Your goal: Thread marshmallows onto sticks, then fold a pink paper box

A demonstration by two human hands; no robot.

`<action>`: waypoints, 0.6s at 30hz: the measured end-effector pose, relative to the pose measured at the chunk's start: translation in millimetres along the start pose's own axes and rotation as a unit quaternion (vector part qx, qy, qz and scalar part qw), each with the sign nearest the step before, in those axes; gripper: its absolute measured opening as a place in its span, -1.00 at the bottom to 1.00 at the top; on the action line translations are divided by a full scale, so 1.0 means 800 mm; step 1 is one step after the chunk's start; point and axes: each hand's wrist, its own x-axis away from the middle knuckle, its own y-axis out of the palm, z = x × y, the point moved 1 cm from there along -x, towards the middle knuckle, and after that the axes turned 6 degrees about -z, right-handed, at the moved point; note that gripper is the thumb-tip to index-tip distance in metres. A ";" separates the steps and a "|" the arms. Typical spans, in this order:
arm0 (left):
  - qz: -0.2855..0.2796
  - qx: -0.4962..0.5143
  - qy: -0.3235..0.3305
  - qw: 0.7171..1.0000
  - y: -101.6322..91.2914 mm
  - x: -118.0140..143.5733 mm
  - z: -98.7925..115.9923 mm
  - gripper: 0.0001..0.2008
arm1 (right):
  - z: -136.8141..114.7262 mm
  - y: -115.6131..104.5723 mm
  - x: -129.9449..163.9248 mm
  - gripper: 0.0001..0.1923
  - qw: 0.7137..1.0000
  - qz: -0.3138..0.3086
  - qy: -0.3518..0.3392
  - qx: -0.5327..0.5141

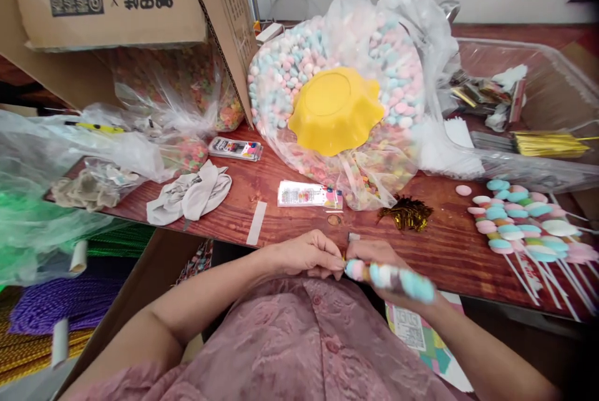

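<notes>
One candy skewer in hand, a pile made up, plenty of stock left

Candy skewer (390,277) is at the table edge, close in front of the person's body; its sweets look fully strung, far end blurred; left hand (311,257) has fingers and thumb pinched narrow on its near end, with a speck of something yellowish there, too small to tell; right hand (379,260) is behind the skewer, fingers mostly hidden, so cannot tell whether it grips anything.

Done, by the look of it: a pile of candy skewers (526,220) on the right of the table (435,251), white sticks poking out; one pink sweet (463,190) lies loose just beside; the piece in hand seems near complete but apart from the pile; whether it is wrapped, cannot tell.

Left over, judging by stock: big bag of sweets (405,86), well filled, yellow bowl (337,111) upside down on it; printed packets (299,194) flat in front of the bag; gold strips (407,212) heaped near the right hand; more gold ties (550,144) in the clear bin (528,167); so well under way, supplies far from used up.
</notes>
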 end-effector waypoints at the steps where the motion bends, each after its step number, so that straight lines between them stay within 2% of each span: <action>1: -0.025 0.023 -0.018 0.999 -0.001 0.001 0.000 -0.63 | -0.011 -0.004 0.003 -0.72 0.994 0.003 -0.053 0.094; 4: -0.095 0.059 -0.045 0.993 -0.002 0.001 0.008 -0.67 | -0.039 -0.011 0.007 -0.79 0.943 0.026 -0.184 0.276; 7: -0.140 0.054 -0.052 0.987 -0.004 -0.001 0.020 -0.65 | -0.050 -0.018 0.004 -0.83 0.913 0.048 -0.246 0.322; 13: -0.218 -0.024 -0.073 0.973 -0.007 -0.005 0.035 -0.58 | -0.034 -0.018 -0.002 -0.79 0.922 0.050 -0.266 0.276; 18: -0.226 -0.041 -0.069 0.971 -0.012 -0.004 0.042 -0.66 | -0.031 -0.015 -0.012 -0.78 0.921 0.050 -0.279 0.269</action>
